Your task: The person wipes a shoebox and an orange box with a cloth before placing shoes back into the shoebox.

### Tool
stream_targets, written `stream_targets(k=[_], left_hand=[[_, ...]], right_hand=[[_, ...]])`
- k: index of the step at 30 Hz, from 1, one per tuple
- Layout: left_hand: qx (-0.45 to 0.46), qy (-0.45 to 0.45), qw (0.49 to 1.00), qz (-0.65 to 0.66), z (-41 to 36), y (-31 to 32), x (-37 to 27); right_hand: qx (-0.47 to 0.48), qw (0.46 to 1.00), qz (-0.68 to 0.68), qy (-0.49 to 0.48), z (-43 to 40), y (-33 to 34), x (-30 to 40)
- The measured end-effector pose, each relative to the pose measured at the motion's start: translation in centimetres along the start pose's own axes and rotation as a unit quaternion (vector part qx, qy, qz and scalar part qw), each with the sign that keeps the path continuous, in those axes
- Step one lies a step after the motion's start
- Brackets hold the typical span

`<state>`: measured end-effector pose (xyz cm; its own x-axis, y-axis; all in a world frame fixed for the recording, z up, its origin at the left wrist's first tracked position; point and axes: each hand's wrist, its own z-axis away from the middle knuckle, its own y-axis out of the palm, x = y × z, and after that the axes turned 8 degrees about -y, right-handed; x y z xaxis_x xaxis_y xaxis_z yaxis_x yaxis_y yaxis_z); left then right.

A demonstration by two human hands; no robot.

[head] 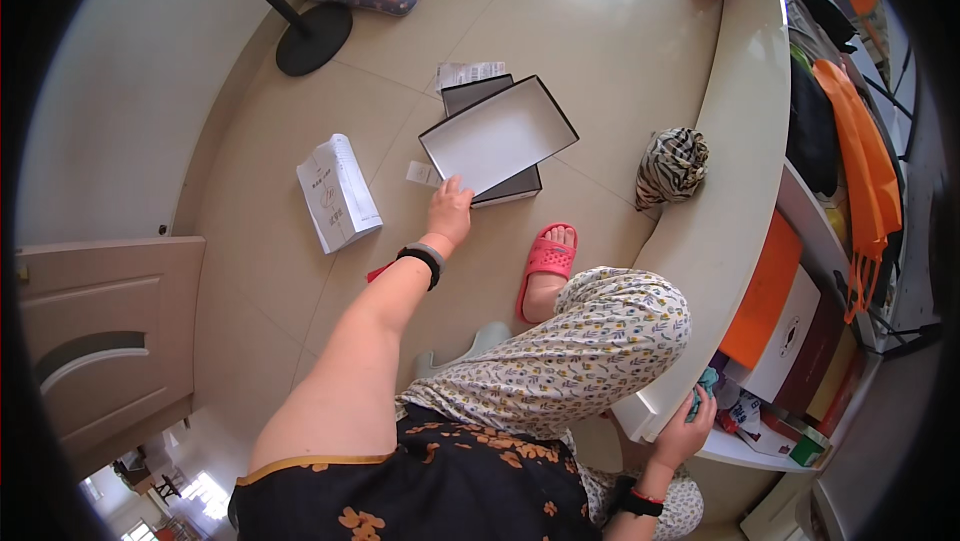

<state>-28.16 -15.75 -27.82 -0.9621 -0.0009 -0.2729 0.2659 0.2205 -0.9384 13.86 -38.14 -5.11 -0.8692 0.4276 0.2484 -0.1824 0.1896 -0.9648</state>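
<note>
My left hand (451, 209) grips the near corner of a shallow white-lined box lid (499, 134) with black edges. The lid lies askew over a dark box (510, 187) on the tiled floor, with a printed paper sheet (471, 74) behind it and a small white card (423, 173) to its left. Further left lies a folded white paper bag (339, 196) bearing writing. At the lower right, my right hand (688, 427) is at the shelf edge, its fingers against a teal crumpled cloth or bag (703, 389); whether it grips this cannot be told.
A zebra-striped pouch (673, 167) lies by the white cabinet (739, 166) at the right, whose shelves hold boxes and an orange bag (862, 158). My foot in a red slipper (550, 259) is near the box. A black stand base (313, 38) and a door (112, 338) are at the left.
</note>
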Motion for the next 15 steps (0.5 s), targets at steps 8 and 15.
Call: stream_targets(k=[8,15], left_hand=[[0.052,-0.534,0.722,0.438,3.6,4.7,-2.7],[0.175,-0.65,0.39,0.628,-2.3,9.6,-5.5]], right_hand=[[0.006,1.0,0.005,0.006,-0.1,0.0,-0.2],[0.014,1.0,0.008,0.016,0.0,0.1,-0.3]])
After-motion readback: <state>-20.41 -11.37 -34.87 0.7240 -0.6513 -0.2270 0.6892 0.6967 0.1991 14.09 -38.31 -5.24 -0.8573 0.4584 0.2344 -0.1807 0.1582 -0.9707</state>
